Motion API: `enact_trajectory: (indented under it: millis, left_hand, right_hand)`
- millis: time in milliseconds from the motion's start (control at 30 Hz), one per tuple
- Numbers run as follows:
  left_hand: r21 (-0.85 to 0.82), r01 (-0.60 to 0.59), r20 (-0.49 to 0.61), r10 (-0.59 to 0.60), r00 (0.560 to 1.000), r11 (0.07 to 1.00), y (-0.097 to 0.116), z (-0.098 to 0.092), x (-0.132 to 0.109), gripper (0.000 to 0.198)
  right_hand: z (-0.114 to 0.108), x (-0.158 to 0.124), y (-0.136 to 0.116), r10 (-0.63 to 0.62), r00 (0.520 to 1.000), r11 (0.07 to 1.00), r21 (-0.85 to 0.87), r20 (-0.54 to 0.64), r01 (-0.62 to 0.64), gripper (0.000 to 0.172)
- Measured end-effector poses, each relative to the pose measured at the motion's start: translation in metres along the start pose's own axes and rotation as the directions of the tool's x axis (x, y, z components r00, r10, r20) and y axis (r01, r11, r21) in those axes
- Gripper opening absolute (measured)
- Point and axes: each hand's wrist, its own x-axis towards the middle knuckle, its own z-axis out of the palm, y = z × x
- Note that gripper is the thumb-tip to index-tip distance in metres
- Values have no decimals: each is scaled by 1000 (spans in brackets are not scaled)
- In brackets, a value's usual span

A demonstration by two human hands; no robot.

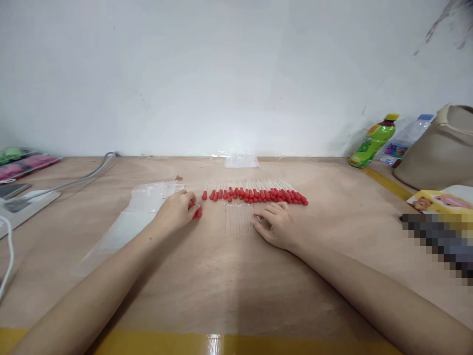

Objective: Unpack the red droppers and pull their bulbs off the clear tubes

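Taking the row of red-bulbed droppers (258, 194) as the landmark, the scene is being read from left to right. Far to the left of the row, a white power strip (25, 204) with grey cables (88, 172) is lying at the table's edge, beyond it a pink-and-green packet (22, 162).

Just left of the row, clear plastic bags (136, 212) are being kept flat, probably so that they stay within easy reach. The left hand (177, 212) is being rested on them at the row's left end, its fingers curled loosely around a few red bulbs (197, 212); how firmly they are being gripped cannot be told.

The droppers are being laid side by side, bulbs toward the person and glass tips toward the wall, apparently for counting or sorting. Just in front of the row, a small batch of bare glass tubes (238, 219) is being held down by the right hand (275, 224), fingers spread flat and nothing grasped.

Behind the row, another small clear bag (241, 161) is lying near the white wall (236, 74). Far right of the row, a green bottle (373, 140), a clear water bottle (404, 139), a beige bag (439, 153) and a printed box (441, 202) are standing. Everything is being carried by a pale plywood table (229, 276) edged with yellow tape.
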Motion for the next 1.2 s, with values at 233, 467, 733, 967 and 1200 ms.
enact_trajectory:
  millis: [233, 467, 733, 967, 1200]
  left_hand:
    - [-14, -26, -22, 26, 999, 1000, -4, -2, 2, 20]
    - [-45, 6, -183, -14, 983, 999, -5, -19, 3, 17]
    - [-84, 68, -215, -85, 973, 994, -7, -27, 4, 24]
    - [-113, 149, 67, -142, 988, 982, -5, -11, 34, 30]
    - [-27, 316, 409, -278, 869, 948, -1, -2, 79, 38]
  right_hand:
    - [-5, 0, -2, -20, 995, 1000, 20, 96, 18, 31]
    - [-7, 1, -3, -26, 992, 1000, 16, 126, 24, 35]
    - [-9, 1, -3, -19, 989, 999, 30, 149, 14, 36]
    - [-11, 1, -2, -40, 990, 998, 62, 132, 32, 37]
    - [-15, 2, -2, -42, 984, 996, 91, 175, 26, 42]
